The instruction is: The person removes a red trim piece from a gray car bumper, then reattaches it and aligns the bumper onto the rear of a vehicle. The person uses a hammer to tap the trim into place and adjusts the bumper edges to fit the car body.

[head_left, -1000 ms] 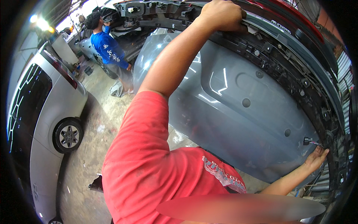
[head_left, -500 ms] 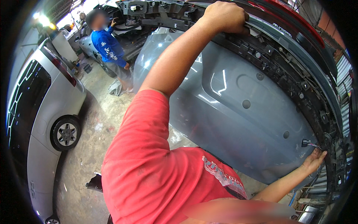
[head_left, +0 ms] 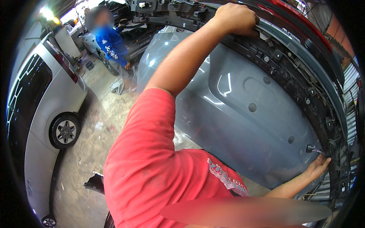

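My left hand is raised at the top, its fingers curled closed over the edge of a dark car frame fitted with clips and cables. Its fingertips are hidden behind that edge. At lower right, my right hand lies palm up by the lower end of the same frame, fingers stretched out. A black wiring connector on thin wires sticks out just above its fingertips; whether the fingers touch the wires is unclear. Between my arms spreads a large glossy grey body panel with round plugs.
A silver van stands at left. Farther back a person in a blue shirt works beside another car. A black part lies on the concrete floor. A red light strip runs along the top right, near corrugated sheeting.
The view has shifted slightly. Both hands keep the same places on the frame, and the connector stays beside my right hand.
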Motion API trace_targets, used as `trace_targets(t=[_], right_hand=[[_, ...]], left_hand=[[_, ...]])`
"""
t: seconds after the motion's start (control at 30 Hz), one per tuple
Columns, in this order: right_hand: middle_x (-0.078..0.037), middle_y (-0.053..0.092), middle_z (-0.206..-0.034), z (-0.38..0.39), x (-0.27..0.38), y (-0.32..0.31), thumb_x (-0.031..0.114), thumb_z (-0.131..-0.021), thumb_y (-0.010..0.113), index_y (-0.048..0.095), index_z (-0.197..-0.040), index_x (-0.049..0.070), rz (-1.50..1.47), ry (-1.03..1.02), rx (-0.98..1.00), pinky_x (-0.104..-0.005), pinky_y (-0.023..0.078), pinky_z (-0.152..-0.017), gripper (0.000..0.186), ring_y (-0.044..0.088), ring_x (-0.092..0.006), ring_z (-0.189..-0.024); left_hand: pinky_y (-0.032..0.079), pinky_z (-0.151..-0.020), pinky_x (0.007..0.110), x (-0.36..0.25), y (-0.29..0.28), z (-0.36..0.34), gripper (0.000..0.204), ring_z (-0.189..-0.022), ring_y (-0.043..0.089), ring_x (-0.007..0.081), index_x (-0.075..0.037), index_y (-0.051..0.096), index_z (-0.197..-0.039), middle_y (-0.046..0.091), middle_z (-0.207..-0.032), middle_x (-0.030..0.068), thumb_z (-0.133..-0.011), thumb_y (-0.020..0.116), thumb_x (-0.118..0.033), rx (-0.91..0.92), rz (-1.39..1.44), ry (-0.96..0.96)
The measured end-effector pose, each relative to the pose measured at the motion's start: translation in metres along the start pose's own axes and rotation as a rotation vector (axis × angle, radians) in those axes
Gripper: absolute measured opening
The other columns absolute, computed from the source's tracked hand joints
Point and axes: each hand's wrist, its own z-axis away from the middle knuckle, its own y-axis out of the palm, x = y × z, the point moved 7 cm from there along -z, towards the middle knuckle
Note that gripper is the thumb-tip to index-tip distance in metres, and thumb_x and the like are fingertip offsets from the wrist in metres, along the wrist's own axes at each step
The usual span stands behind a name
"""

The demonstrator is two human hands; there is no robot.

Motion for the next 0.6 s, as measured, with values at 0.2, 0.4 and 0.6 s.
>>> trace_targets(t=[0.2,0.4,0.6], right_hand=[[-0.019,0.058,-0.132,0.004,0.002,0.004,0.029,-0.099,0.072,0.053,-0.136,-0.008,0.070,-0.017,-0.060,-0.0404,0.043,-0.108,0.056,0.054,-0.0286,-0.123],[-0.018,0.060,-0.126,0.012,0.004,0.015,0.031,-0.099,0.073,0.054,-0.135,-0.007,0.085,-0.026,-0.069,-0.0404,0.043,-0.107,0.056,0.056,-0.0279,-0.118],[-0.018,0.060,-0.126,0.011,0.005,0.014,0.031,-0.098,0.074,0.055,-0.133,-0.007,0.077,-0.026,-0.048,-0.0400,0.043,-0.106,0.055,0.057,-0.0273,-0.118]], left_hand=[[0.059,-0.090,0.045,0.001,0.006,0.004,0.042,-0.103,0.074,0.0308,-0.025,0.081,-0.107,0.077,-0.107,0.0091,-0.077,0.076,-0.054,-0.081,-0.027,-0.021],[0.059,-0.090,0.045,0.004,0.008,0.004,0.042,-0.103,0.074,0.0298,-0.025,0.081,-0.108,0.078,-0.108,0.0090,-0.077,0.076,-0.054,-0.007,0.002,-0.087],[0.058,-0.091,0.044,0.001,0.006,0.005,0.042,-0.105,0.073,0.0304,-0.024,0.082,-0.107,0.077,-0.108,0.0093,-0.078,0.075,-0.053,-0.023,-0.013,-0.025]])
